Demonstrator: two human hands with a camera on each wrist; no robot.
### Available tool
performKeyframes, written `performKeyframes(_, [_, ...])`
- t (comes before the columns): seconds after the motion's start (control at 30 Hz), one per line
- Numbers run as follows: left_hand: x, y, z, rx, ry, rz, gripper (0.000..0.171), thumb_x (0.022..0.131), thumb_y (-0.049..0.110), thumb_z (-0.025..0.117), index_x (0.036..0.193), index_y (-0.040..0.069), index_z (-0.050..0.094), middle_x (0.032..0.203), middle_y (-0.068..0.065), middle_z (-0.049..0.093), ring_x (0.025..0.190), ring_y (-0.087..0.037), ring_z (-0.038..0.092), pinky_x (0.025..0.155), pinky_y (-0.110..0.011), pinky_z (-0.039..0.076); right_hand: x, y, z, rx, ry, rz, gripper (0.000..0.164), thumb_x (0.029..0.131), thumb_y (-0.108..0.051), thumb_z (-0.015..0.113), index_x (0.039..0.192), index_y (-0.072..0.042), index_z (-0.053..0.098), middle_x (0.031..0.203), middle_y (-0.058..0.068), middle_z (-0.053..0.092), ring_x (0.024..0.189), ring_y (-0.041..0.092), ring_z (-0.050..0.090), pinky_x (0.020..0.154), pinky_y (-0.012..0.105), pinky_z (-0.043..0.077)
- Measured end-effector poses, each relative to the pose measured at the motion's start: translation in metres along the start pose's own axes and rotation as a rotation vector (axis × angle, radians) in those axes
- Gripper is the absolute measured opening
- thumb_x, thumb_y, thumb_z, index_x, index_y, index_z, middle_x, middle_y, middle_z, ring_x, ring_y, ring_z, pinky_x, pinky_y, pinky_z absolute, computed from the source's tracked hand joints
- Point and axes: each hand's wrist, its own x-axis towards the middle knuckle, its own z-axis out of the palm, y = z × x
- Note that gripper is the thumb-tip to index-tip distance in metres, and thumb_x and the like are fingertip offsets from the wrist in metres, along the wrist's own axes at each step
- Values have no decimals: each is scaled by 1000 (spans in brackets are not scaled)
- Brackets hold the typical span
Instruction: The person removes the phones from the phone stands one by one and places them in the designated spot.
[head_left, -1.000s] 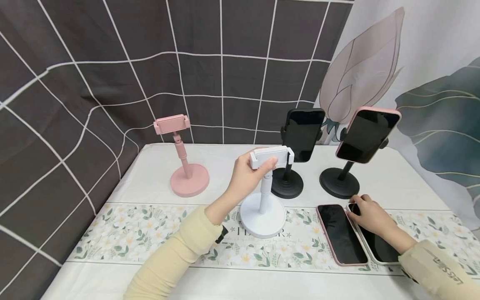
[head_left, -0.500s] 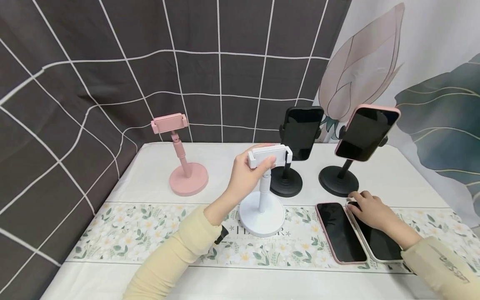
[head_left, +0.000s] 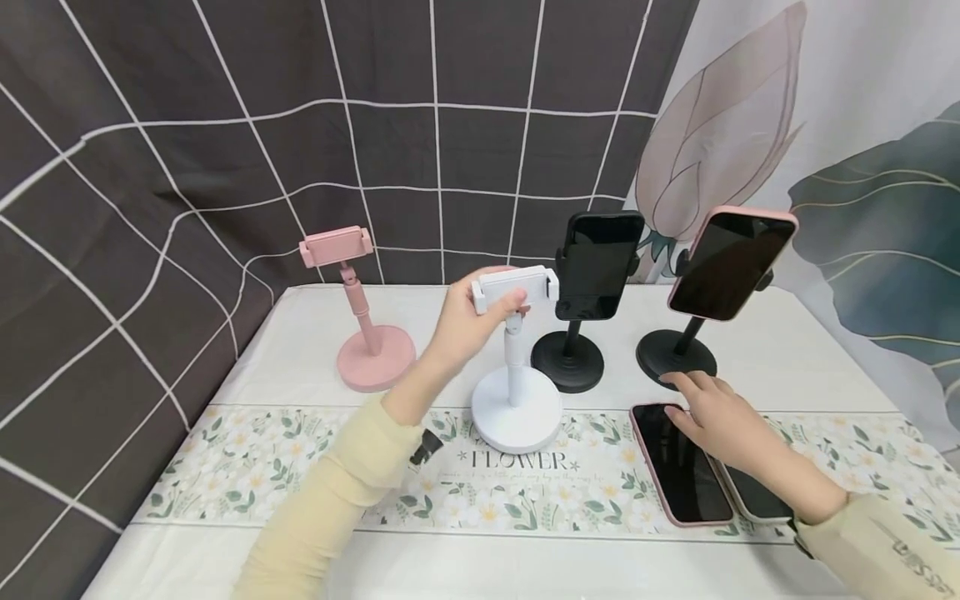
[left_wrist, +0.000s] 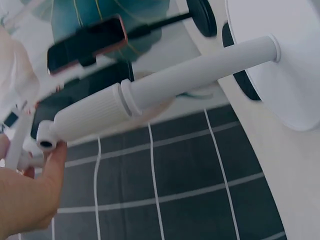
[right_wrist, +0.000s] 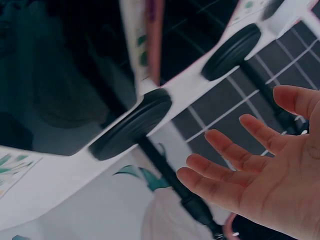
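Note:
My left hand (head_left: 467, 317) holds a white phone stand (head_left: 517, 410) by its clamp head, thumb across the front and fingers behind. The stand is upright over the table's middle; its smooth pole (left_wrist: 195, 75) and round base fill much of the left wrist view. My right hand (head_left: 729, 423) hovers with spread fingers above two phones lying face up side by side. Its fingertips overlap the top of the pink-edged phone (head_left: 684, 479), and its palm and wrist hide much of the white-edged phone (head_left: 759, 493). The right palm (right_wrist: 285, 175) holds nothing.
A pink phone stand (head_left: 375, 358) with a bare clamp stands at the left. Behind the hands, two black stands carry a black phone (head_left: 600, 267) and a pink-cased phone (head_left: 733, 265). A floral strip (head_left: 255, 467) crosses the white table; a dark grid cloth (head_left: 390, 150) hangs behind.
My left hand has moved the white stand left and slightly back, uncovering the printed lettering. My right hand has left the white-edged phone, moving left toward the pink-edged phone's top.

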Motion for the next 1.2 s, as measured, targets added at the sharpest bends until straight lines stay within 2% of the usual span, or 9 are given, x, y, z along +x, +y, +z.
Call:
performKeyframes(0.23, [27, 0, -30, 74, -52, -29, 33, 83, 2, 59, 114, -7, 53, 101, -32, 60, 75, -20, 64, 76, -33, 55, -3, -14, 0, 15, 16, -44, 42, 82, -14, 60, 119, 1, 47, 109, 28, 55, 97, 49, 48, 70, 60, 47])
performKeyframes(0.47, [46, -13, -52, 149, -83, -33, 34, 84, 5, 58, 116, -4, 53, 105, -31, 61, 79, -25, 64, 82, -39, 53, -5, -18, 2, 23, 4, -53, 41, 82, -15, 60, 118, -1, 48, 108, 24, 56, 95, 48, 50, 63, 55, 49])
performKeyframes(0.6, [52, -21, -60, 146, -71, -38, 33, 85, 5, 57, 116, -4, 53, 103, -27, 62, 81, -24, 64, 86, -42, 51, -4, -20, 4, 25, -3, -50, 40, 82, -16, 60, 118, -1, 49, 109, 24, 56, 94, 45, 51, 59, 50, 50])
performKeyframes(0.73, [57, -27, -65, 115, -53, -28, 32, 85, 4, 57, 116, -5, 52, 99, -23, 64, 80, -22, 64, 88, -42, 50, -3, -23, 5, 40, -11, -41, 40, 83, -16, 60, 118, -2, 49, 111, 24, 56, 97, 46, 50, 61, 51, 51])
performKeyframes(0.87, [61, -27, -68, 119, -42, -17, 32, 85, 4, 57, 115, -6, 53, 97, -18, 65, 80, -21, 64, 86, -42, 51, -1, -27, 6, 64, -27, -32, 40, 83, -16, 59, 120, -3, 48, 114, 25, 55, 101, 48, 47, 64, 54, 50])
performKeyframes(1.0, [65, -27, -69, 132, -59, -14, 32, 85, 5, 57, 114, -6, 53, 96, -18, 65, 80, -22, 64, 86, -42, 51, 1, -30, 5, 79, -32, -25, 40, 84, -16, 59, 120, -4, 47, 115, 24, 55, 104, 47, 47, 64, 53, 49])
performKeyframes(1.1, [65, -30, -72, 129, -68, -40, 33, 85, 5, 57, 115, -6, 52, 94, -13, 65, 80, -20, 63, 86, -42, 51, 2, -31, 4, 100, -43, -23, 40, 85, -17, 58, 121, -4, 46, 116, 24, 54, 104, 46, 47, 67, 54, 49])
performKeyframes(1.2, [65, -34, -77, 118, -56, -92, 33, 87, 8, 56, 116, -6, 51, 88, -2, 65, 81, -17, 63, 88, -42, 50, 3, -33, 4, 122, -44, -30, 40, 85, -17, 57, 121, -4, 46, 118, 25, 54, 104, 44, 48, 73, 56, 48])
